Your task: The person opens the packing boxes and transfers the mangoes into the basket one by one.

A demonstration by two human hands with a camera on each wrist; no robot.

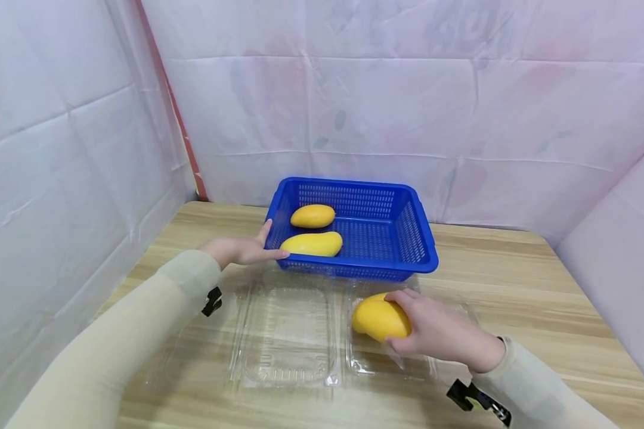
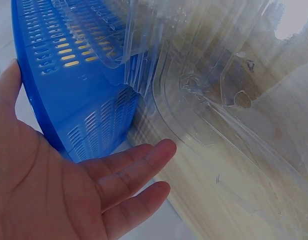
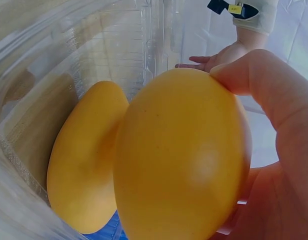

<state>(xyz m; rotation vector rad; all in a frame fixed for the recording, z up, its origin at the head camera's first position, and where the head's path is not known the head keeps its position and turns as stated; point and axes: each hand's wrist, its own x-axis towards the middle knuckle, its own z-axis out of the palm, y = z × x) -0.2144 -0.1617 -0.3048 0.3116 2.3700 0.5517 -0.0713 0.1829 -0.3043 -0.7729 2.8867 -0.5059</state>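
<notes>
My right hand (image 1: 434, 328) grips a yellow mango (image 1: 382, 320) over the right-hand clear plastic box (image 1: 392, 372). In the right wrist view, thumb and fingers wrap this mango (image 3: 181, 155), and a second mango (image 3: 86, 160) lies beside it inside the box. My left hand (image 1: 244, 249) rests at the left front corner of the blue basket (image 1: 354, 267), fingers spread and fairly straight. The left wrist view shows that hand's palm and extended fingers (image 2: 139, 175) beside the perforated basket wall (image 2: 59, 105). Two more mangoes, one at the back (image 1: 313, 216) and one in front (image 1: 312, 243), lie in the basket's left half.
Another clear plastic box (image 1: 287, 333), with its lid folded out to the left, stands on the wooden table (image 1: 520, 274) in front of the basket. White sheeting (image 1: 381, 119) hangs behind the table and along both sides.
</notes>
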